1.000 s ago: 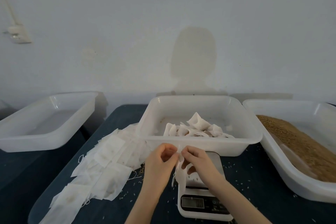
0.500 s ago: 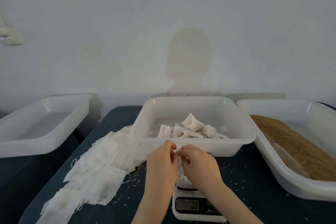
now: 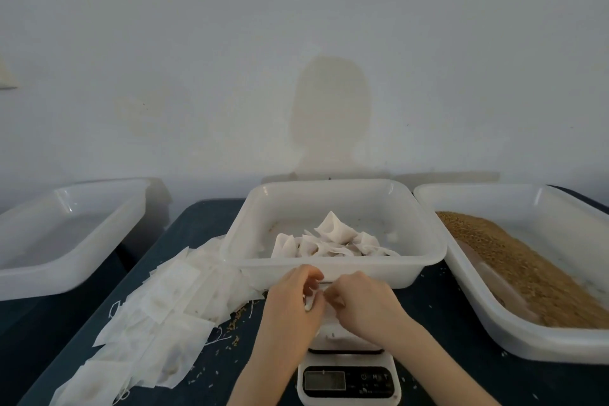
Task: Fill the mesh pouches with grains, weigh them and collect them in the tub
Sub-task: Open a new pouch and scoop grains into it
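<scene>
My left hand (image 3: 295,301) and my right hand (image 3: 361,301) meet over the white kitchen scale (image 3: 349,381), both pinching the top of one white mesh pouch (image 3: 309,298). Most of the pouch is hidden behind my fingers. Just beyond my hands stands the middle white tub (image 3: 333,269) with several filled pouches (image 3: 329,239) inside. The tub on the right (image 3: 527,339) holds brown grains (image 3: 524,273). A pile of flat empty pouches (image 3: 164,313) lies on the table to the left.
Another white tub (image 3: 66,267) stands at the far left on a lower surface. Loose grains (image 3: 235,323) are scattered on the dark table (image 3: 197,224) around the scale. A pale wall rises right behind the tubs.
My hands have drawn closer together and sunk lower over the scale, so the pouch that hung between them is now mostly covered. The view has shifted slightly.
</scene>
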